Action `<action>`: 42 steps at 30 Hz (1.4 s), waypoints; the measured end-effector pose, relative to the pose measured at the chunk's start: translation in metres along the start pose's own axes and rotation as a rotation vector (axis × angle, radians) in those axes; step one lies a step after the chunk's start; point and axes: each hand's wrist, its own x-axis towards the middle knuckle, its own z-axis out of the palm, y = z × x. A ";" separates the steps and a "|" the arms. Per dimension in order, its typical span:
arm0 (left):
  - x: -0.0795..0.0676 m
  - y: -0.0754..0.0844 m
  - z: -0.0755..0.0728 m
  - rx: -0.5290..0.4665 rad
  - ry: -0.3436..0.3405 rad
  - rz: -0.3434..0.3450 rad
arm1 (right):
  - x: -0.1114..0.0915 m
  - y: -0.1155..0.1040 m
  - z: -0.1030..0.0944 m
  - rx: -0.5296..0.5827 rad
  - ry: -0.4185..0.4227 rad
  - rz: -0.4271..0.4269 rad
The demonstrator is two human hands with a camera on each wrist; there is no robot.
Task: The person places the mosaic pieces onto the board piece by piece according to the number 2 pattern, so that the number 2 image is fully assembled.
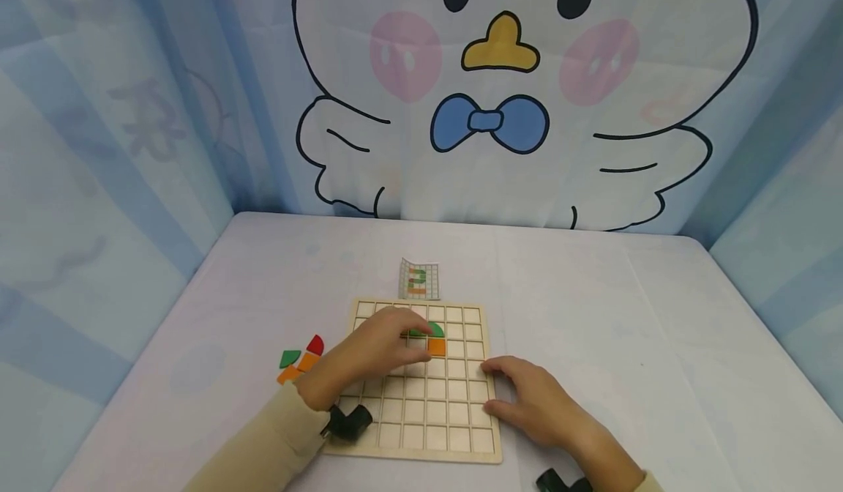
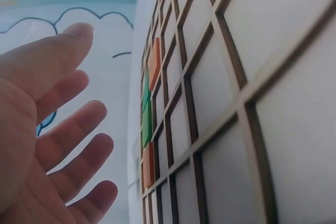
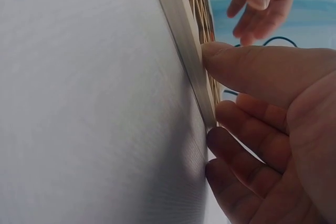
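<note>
A wooden grid board (image 1: 426, 454) lies flat on the table. In its upper cells sit a green piece with a rounded edge (image 1: 436, 329), an orange square (image 1: 437, 347) and another green piece, partly hidden by the left hand. My left hand (image 1: 385, 345) hovers over the board's upper left, fingers apart, holding nothing; the left wrist view shows its bare fingers beside green pieces (image 2: 146, 121) and two orange pieces (image 2: 155, 64) in the grid. My right hand (image 1: 536, 400) touches the board's right edge with thumb and fingertips, the thumb (image 3: 226, 59) against the wooden rim.
Left of the board lie loose pieces: a red one (image 1: 315, 345), a green one (image 1: 289, 359) and orange ones (image 1: 307, 362). A small pattern card (image 1: 431, 281) with a coloured grid stands or lies behind the board. Printed curtains (image 1: 487, 184) border the white table (image 1: 626, 316).
</note>
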 end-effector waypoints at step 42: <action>-0.099 -0.056 -0.054 0.047 0.212 -0.402 | 0.001 -0.002 -0.001 0.008 -0.003 0.009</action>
